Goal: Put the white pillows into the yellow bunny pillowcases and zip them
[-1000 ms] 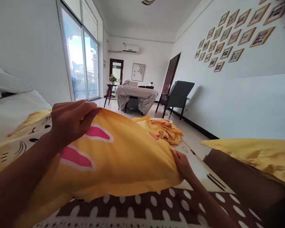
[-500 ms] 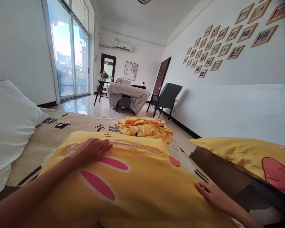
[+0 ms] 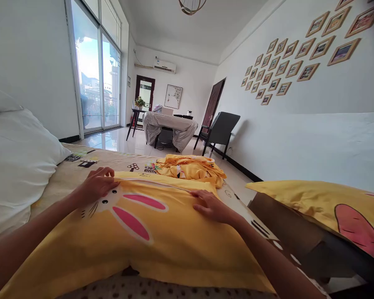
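Note:
A yellow pillow (image 3: 149, 245) in a case printed with pink ears and a cartoon face lies flat on the bed in front of me. My left hand (image 3: 96, 185) is at its far left corner, fingers curled and pinching the case's top edge. My right hand (image 3: 210, 205) rests on the far right part of the same edge, fingers bent and pressing down on the cloth. A thin white line, seemingly the case's opening, runs along the edge between both hands.
A white pillow (image 3: 14, 162) lies at the left. A crumpled heap of yellow cloth (image 3: 191, 168) sits beyond the pillow, on a patterned bed sheet (image 3: 81, 160). Another yellow pillow (image 3: 324, 207) lies at the right, beside the wall. Across the floor stand a grey chair (image 3: 221, 128) and a covered table (image 3: 170, 124).
The pillow, held up a second ago, now lies flat on the bed. My left hand moved to the far left corner; my right hand moved from the near right side up to the far edge.

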